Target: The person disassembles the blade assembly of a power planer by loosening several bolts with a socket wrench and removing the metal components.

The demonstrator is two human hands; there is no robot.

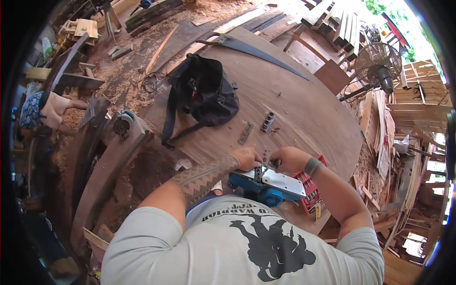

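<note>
Both hands work on a blue electric planer with a flat grey metal sole, which lies upside down at the near edge of the round wooden counter. The left hand grips its front end. The right hand pinches a small metal tool just beside it. One red case of bits touches the planer. Two dark metal bars, one black fabric bag and one long handsaw lie farther away.

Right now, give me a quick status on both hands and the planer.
Left hand and right hand both on the upturned blue planer, at its blade slot. Red bit case beside it. Loose metal parts and black bag farther up the table.
</note>
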